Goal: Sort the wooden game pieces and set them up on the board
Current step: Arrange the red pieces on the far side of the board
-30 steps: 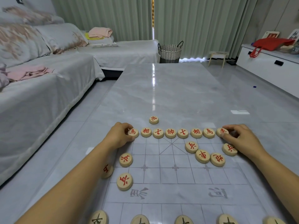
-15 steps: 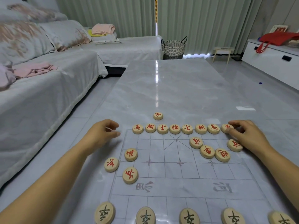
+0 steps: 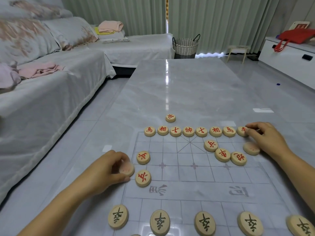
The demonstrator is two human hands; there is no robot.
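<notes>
Grey marble surface [image 3: 187, 86] w/ printed xiangqi board [image 3: 187, 190] on it. L hand [image 3: 109, 169] curled, pinching a blurred red piece [image 3: 127, 169] at board's left edge. R hand [image 3: 267, 138] pinches the end piece [image 3: 241, 131] of far red row.

At the board's [image 3: 179, 155] left edge my left hand [image 3: 105, 172] pinches a red piece [image 3: 127, 169] too smeared to read, with my fingers covering its left side. At the board's far right corner my right hand [image 3: 267, 140] grips the corner piece [image 3: 241, 130] and hides its right half. Just nearer, on the board's right edge, a pale piece [image 3: 251, 148] is blurred past reading. At the board's near right corner, the picture's edge cuts a black piece [image 3: 300, 225].
</notes>
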